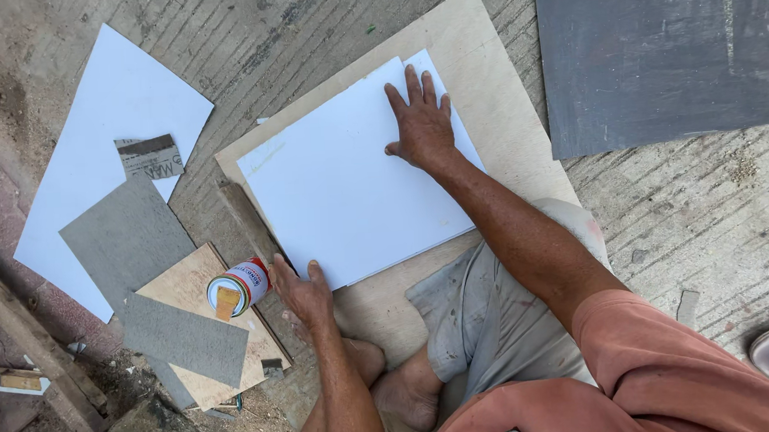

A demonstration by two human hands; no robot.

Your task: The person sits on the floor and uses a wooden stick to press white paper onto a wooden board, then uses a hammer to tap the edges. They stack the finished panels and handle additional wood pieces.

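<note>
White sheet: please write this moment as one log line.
right hand: flat on white sheet | left hand: at its lower edge | open can: beside left hand

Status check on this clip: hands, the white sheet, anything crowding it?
Right hand flat on white rectangular sheet, fingers spread. Left hand at its near corner. Sheet lies on plywood board. Small open tin can beside left hand.

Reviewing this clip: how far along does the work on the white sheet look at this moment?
Looks done: the white sheet lies flat on the plywood board. In hand: the right hand presses its far edge and the left hand its near corner. Left: the open can with a stick in it stands untouched beside the left hand.
</note>
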